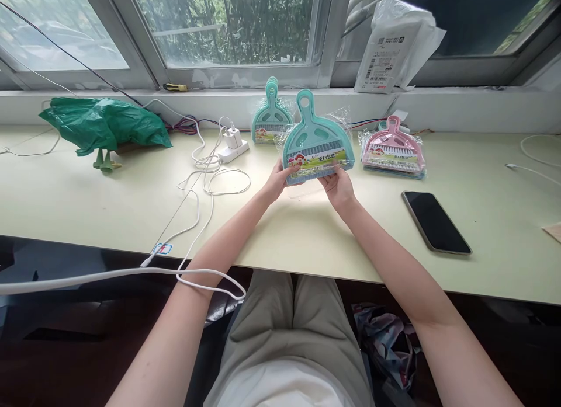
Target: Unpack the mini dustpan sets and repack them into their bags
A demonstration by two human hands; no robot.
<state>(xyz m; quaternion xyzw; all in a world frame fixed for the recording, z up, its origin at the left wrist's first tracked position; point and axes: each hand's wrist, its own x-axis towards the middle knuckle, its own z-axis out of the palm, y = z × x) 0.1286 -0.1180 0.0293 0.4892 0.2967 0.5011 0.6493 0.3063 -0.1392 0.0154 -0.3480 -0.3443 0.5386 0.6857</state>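
Both my hands hold a turquoise dustpan and brush set (315, 135) in clear wrap, raised a little over the table. Its ring handle points up and a printed label crosses the brush bristles. My left hand (277, 179) is closed on the lower left corner, thumb in front. My right hand (338, 188) grips the bottom edge right of the middle, its other fingers partly hidden behind. Behind it, more turquoise dustpan sets (272, 112) stand against the wall under the window. To the right, a pink dustpan set (393, 147) lies on top of others.
A black phone (436, 223) lies on the pale table (109, 202) at right. White cables (213, 185) run from a power strip (234, 150), one loop crossing my left forearm. A green plastic bag (107, 124) sits at left. A white package (385, 51) and a cutter (175, 87) rest on the sill.
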